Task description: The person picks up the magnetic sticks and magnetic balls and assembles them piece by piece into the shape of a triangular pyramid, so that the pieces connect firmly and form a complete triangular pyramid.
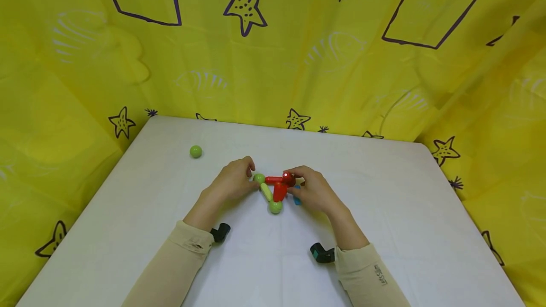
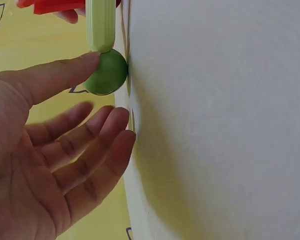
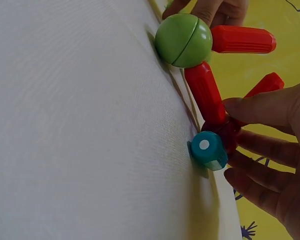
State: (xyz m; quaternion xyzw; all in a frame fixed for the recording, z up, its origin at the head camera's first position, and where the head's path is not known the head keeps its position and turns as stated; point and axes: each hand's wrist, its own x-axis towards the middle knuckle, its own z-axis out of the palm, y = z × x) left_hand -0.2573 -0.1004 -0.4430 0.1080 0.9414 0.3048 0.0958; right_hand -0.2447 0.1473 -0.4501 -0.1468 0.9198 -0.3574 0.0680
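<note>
Several rods and balls form a joined figure on the white table. My left hand (image 1: 232, 179) is at its left corner, the thumb touching a green ball (image 2: 109, 75) while the other fingers stay apart from it, loosely bent. With thumb and fingers my right hand (image 1: 313, 191) grips the red ball (image 3: 225, 134) at the right corner. A red rod (image 1: 274, 180) runs between these two corners. From the left ball a pale green rod (image 1: 266, 192) leads to a nearer green ball (image 1: 275, 207). Another red rod (image 1: 279, 192) rises at an angle. A blue rod (image 3: 209, 150) juts from the red ball.
A loose green ball (image 1: 195, 151) lies toward the back left of the white table (image 1: 256, 269). Yellow patterned curtains (image 1: 273, 60) hang behind and along both sides. Black wrist cameras (image 1: 323, 253) stick out from both sleeves.
</note>
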